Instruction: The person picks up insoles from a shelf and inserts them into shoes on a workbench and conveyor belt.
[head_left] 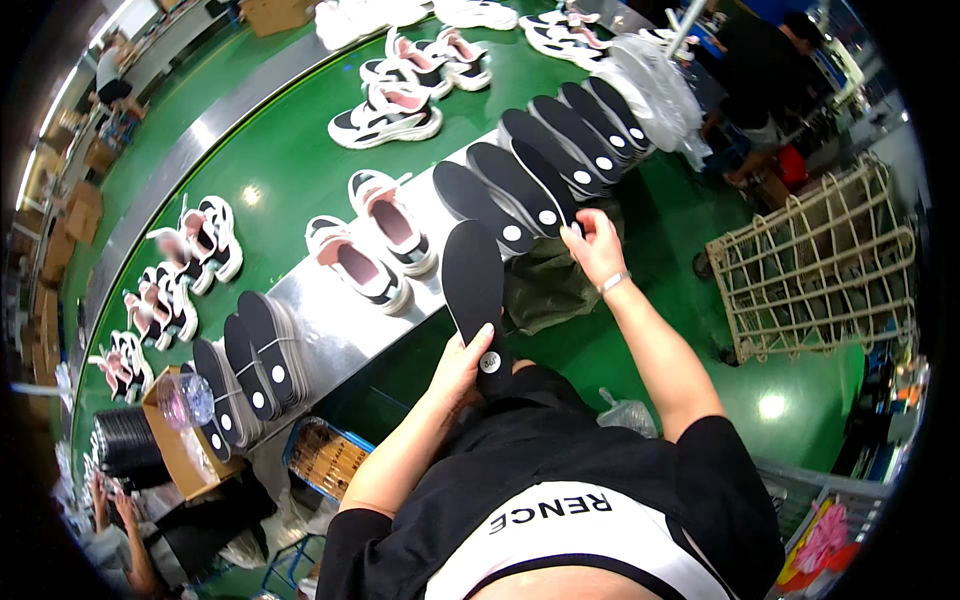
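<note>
Green belt (275, 135) beyond a steel ledge (325, 335): left hand (463, 367) grips a black insole (473, 275) by its heel near the lap, right hand (597, 248) pinching a stacked insole (547, 180). Probably light, bendy; heel edges suit gripping.

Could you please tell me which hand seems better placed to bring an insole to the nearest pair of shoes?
Probably the left hand: it holds a black insole near the shoes, while the right hand is farther away, by the stacked insoles.
</note>
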